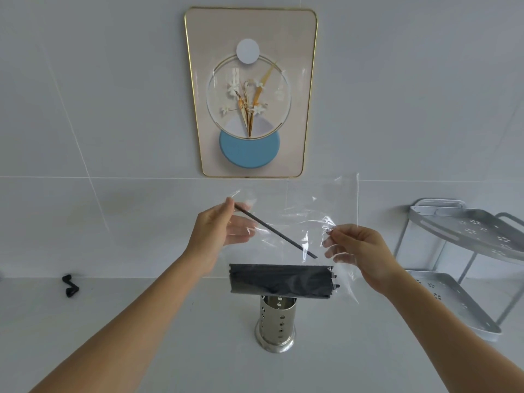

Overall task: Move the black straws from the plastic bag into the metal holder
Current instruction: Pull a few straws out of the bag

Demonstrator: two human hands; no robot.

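We are holding a clear, crinkly plastic bag (297,222) up above the white worktop (141,321). A flat bundle of thin black straws (280,280) is lying across its bottom, just over the perforated cylindrical metal holder (276,321) that is standing upright on the worktop. Our left hand (218,231) is pinching the upper end of a single black straw (275,230) between thumb and forefinger, the straw slanting down to the right inside the bag. Our right hand (360,251) is gripping the bag's crumpled right edge, fingers curled. Both forearms are reaching forward.
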